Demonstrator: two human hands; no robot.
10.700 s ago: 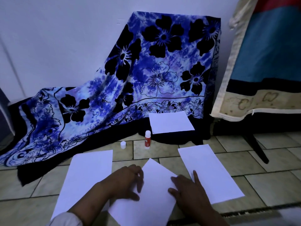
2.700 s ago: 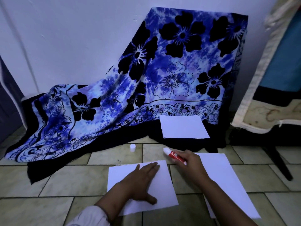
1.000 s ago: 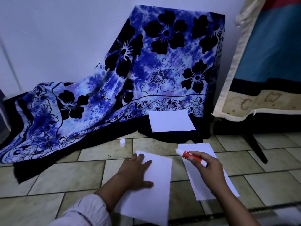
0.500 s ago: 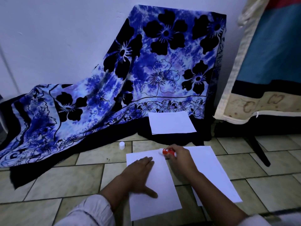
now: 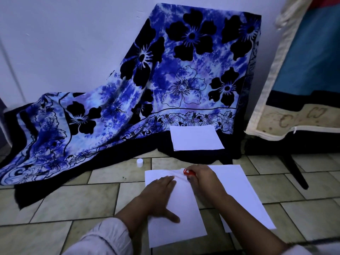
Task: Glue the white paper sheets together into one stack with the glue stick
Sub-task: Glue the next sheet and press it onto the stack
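Dim tiled floor (image 5: 77, 201), with a blue flowered cloth (image 5: 184, 80) draped against the wall behind. The left hand (image 5: 158, 192) lies flat, fingers straight, pinning the nearest white sheet (image 5: 182, 214). The right hand (image 5: 204, 178) grips the red glue stick (image 5: 188, 172) at that sheet's far edge, where the paper puckers. Lighter pressure, stroking away from the pinning hand, would likely serve better — another sheet (image 5: 244, 190) lies just beside. The stick's label is too small to read.
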